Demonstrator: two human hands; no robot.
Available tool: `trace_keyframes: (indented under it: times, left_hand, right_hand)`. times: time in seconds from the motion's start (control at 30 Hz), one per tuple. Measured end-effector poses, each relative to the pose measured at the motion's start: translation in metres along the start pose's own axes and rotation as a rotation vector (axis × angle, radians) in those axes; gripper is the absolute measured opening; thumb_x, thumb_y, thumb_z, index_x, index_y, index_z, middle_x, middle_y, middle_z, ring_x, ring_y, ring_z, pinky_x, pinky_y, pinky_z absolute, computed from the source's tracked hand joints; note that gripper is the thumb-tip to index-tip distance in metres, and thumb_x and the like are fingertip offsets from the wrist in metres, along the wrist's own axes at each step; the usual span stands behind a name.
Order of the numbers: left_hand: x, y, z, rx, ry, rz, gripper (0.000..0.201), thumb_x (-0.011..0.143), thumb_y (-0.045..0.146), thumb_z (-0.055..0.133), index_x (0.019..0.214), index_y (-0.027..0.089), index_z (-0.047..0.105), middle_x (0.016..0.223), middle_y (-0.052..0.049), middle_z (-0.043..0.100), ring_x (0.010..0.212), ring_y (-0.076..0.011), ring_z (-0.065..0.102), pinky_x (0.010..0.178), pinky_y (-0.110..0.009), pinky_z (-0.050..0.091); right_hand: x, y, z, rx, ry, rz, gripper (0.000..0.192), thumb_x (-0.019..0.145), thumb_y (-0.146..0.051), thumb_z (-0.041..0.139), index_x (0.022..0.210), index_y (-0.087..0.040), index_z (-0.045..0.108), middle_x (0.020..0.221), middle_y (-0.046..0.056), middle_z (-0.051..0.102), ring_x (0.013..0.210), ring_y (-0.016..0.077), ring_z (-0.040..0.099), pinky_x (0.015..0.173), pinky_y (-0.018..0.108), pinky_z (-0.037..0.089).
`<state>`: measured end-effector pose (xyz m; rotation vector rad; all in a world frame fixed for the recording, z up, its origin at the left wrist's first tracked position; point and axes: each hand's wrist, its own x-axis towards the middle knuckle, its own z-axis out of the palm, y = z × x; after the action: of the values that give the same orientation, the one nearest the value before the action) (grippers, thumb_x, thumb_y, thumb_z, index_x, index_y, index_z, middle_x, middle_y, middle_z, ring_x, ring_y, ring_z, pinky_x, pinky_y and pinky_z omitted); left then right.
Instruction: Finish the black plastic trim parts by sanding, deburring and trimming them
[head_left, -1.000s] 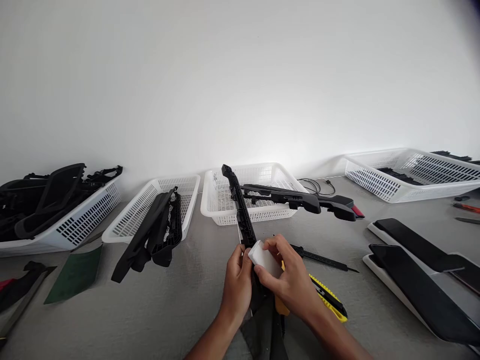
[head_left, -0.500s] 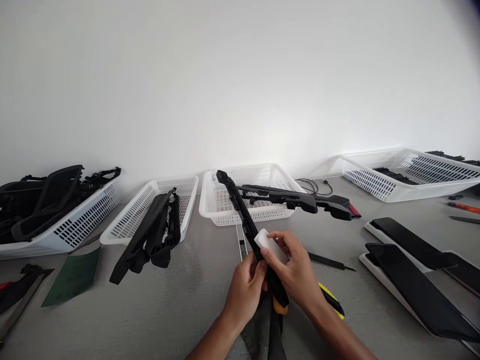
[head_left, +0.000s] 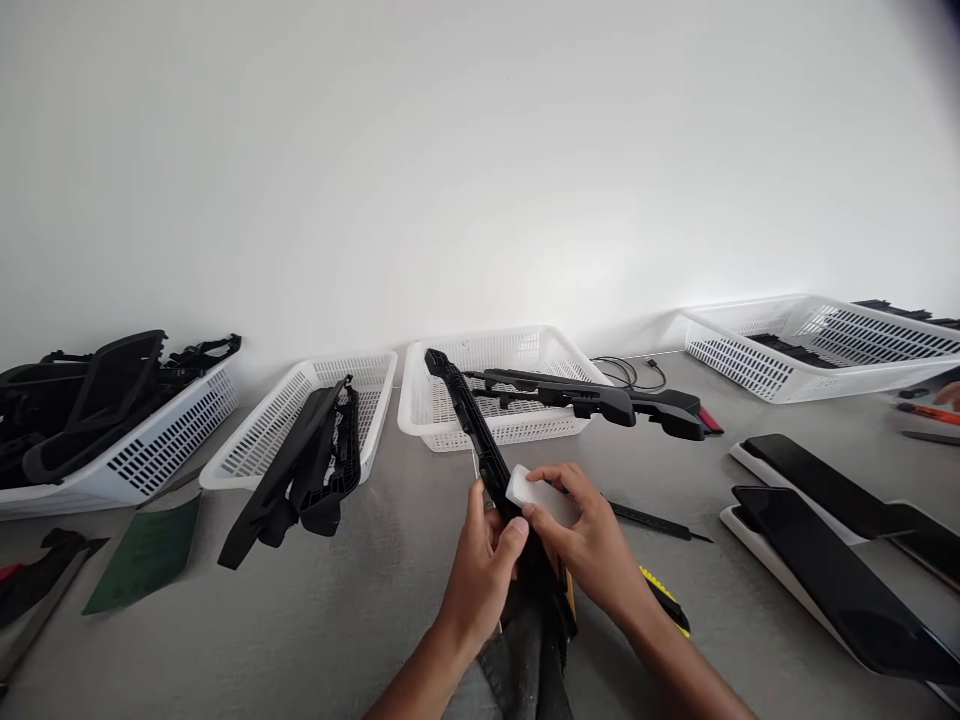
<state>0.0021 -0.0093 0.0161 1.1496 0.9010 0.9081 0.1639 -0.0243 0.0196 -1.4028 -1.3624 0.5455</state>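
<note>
My left hand (head_left: 478,572) grips a long, narrow black plastic trim strip (head_left: 471,418) near its middle, fingers around its left side. The strip slants away from me, its far end above a white basket. In my right hand (head_left: 592,540) a small white block (head_left: 527,487), like a sponge or eraser, is pinched between thumb and fingers. The block meets the strip's right side just above my left thumb. Beneath my hands lie a dark cloth-like item (head_left: 517,665) and something yellow-orange, mostly covered.
The middle basket (head_left: 439,440) bears more black strips (head_left: 570,392). Another basket (head_left: 244,475) with black parts stands left of it. A yellow-black cutter (head_left: 666,600) and a dark slim tool (head_left: 652,522) lie right of my hands. Another person's hand (head_left: 950,393) shows at the right edge.
The strip's far end has dipped slightly and shifted left. My left hand's fingers have spread a little along it. Another person's hand has appeared at the right edge, by an orange tool.
</note>
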Motion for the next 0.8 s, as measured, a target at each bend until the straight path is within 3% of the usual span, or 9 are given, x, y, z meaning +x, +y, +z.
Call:
trace_keyframes:
  times: [0.1, 0.2, 0.33, 0.53, 0.63, 0.8]
  left_hand:
    - [0.0, -0.001, -0.002, -0.023, 0.068, 0.001, 0.065, 0.096, 0.054, 0.069, 0.15, 0.024, 0.052, 0.099, -0.005, 0.069, 0.091, -0.0239, 0.066, 0.083, -0.033, 0.054]
    - [-0.001, 0.003, 0.0, -0.042, 0.07, 0.046, 0.052, 0.098, 0.05, 0.065, 0.143, 0.024, 0.059, 0.125, -0.01, 0.072, 0.119, -0.0307, 0.066, 0.103, -0.04, 0.051]
    - [-0.001, 0.008, 0.002, -0.016, -0.018, 0.148, 0.033, 0.101, 0.042, 0.059, 0.126, 0.023, 0.067, 0.128, -0.009, 0.072, 0.121, -0.0309, 0.065, 0.106, -0.04, 0.051]
    - [-0.001, 0.002, 0.0, -0.001, -0.012, 0.113, 0.052, 0.099, 0.048, 0.065, 0.145, 0.024, 0.061, 0.154, -0.011, 0.062, 0.149, -0.0344, 0.05, 0.12, -0.04, 0.041]
    - [-0.001, 0.0, 0.0, 0.007, -0.052, 0.121, 0.052, 0.1, 0.045, 0.061, 0.148, 0.023, 0.058, 0.152, -0.011, 0.063, 0.144, -0.0336, 0.054, 0.119, -0.042, 0.043]
    - [-0.003, 0.003, 0.001, 0.081, -0.06, 0.08, 0.057, 0.098, 0.038, 0.061, 0.152, 0.022, 0.056, 0.121, -0.009, 0.074, 0.106, -0.0281, 0.066, 0.1, -0.039, 0.052]
  right_hand:
    - [0.0, -0.001, -0.001, 0.04, -0.04, -0.034, 0.021, 0.091, -0.032, 0.069, 0.112, -0.027, 0.073, 0.121, 0.007, 0.069, 0.117, 0.0294, 0.064, 0.103, 0.044, 0.049]
    - [-0.003, -0.008, -0.001, 0.068, -0.12, -0.099, 0.024, 0.091, -0.025, 0.066, 0.113, -0.029, 0.074, 0.127, 0.007, 0.068, 0.123, 0.0288, 0.063, 0.106, 0.044, 0.049]
    - [-0.003, -0.01, -0.001, 0.051, -0.162, -0.153, 0.025, 0.092, -0.02, 0.062, 0.111, -0.029, 0.075, 0.127, 0.006, 0.07, 0.121, 0.0281, 0.064, 0.103, 0.042, 0.051]
    - [0.002, 0.001, -0.001, 0.028, -0.04, -0.076, 0.022, 0.094, -0.028, 0.065, 0.115, -0.027, 0.073, 0.125, 0.008, 0.069, 0.12, 0.0285, 0.066, 0.103, 0.042, 0.051]
    - [0.0, 0.0, 0.001, 0.056, -0.083, -0.106, 0.022, 0.094, -0.029, 0.067, 0.115, -0.027, 0.074, 0.124, 0.007, 0.069, 0.119, 0.0276, 0.067, 0.103, 0.039, 0.051]
    - [0.0, 0.002, 0.003, 0.028, 0.001, -0.055, 0.022, 0.096, -0.032, 0.066, 0.115, -0.026, 0.073, 0.123, 0.008, 0.068, 0.114, 0.0275, 0.066, 0.1, 0.041, 0.052]
